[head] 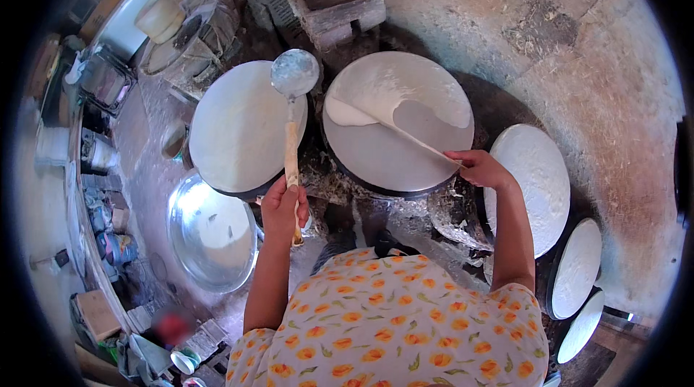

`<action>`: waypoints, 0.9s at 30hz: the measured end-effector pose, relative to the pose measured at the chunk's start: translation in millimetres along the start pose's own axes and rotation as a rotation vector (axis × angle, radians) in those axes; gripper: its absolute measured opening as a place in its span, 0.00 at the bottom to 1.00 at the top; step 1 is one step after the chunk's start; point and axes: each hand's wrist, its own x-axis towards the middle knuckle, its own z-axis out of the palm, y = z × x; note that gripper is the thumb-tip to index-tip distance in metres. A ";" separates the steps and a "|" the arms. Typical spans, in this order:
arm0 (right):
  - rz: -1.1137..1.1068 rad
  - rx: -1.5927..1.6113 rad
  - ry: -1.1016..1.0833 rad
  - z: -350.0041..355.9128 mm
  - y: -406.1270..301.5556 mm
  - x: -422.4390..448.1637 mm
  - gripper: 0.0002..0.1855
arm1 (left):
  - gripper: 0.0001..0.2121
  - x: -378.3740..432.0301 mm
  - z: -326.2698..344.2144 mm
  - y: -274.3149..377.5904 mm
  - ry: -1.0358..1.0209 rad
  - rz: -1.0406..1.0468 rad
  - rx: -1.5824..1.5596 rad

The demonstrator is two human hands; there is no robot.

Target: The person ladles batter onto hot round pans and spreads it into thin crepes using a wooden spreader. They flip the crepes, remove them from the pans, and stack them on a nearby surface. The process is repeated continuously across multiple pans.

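Note:
My left hand (pixel 282 208) grips the wooden handle of a metal ladle (pixel 294 72), whose bowl is over the upper right edge of the left round griddle (pixel 244 132). A pale layer covers that griddle. With my right hand (pixel 482 169) I hold the end of a thin, light stick (pixel 412 138) at the lower right rim of the right round griddle (pixel 368 153). The stick lies slantwise across this griddle. Beyond it, pale wet batter (pixel 390 80) is spread unevenly around a bare grey patch; the near part looks smooth and grey.
A large metal basin (pixel 211 235) with pale liquid stands at the lower left. Several more round plates with white tops, the nearest one (pixel 534 191) included, line the right side. A perforated brick (pixel 336 2) sits behind the griddles. A bucket (pixel 174 139) stands left.

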 end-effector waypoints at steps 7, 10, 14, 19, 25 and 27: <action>-0.500 0.093 0.289 10.4 13.5 52.5 0.33 | 0.08 0.6 18.5 -6.9 -0.014 -0.010 -0.016; -0.358 0.000 0.084 8.3 2.7 20.6 0.33 | 0.08 -9.5 2.6 -9.1 -0.023 -0.016 0.002; -0.364 -0.028 0.050 -7.8 38.9 1.8 0.33 | 0.08 -13.3 0.9 -13.3 0.018 -0.010 0.032; -0.423 0.090 0.182 14.4 13.3 32.3 0.31 | 0.08 -11.1 16.4 -12.6 0.008 -0.005 0.005; -0.196 -0.070 -0.003 -6.5 39.3 -43.5 0.31 | 0.05 -33.5 -2.4 -21.9 -0.013 0.001 0.043; -0.130 0.009 0.035 -0.9 56.6 -40.9 0.30 | 0.05 -37.3 6.7 -23.4 0.014 -0.001 0.010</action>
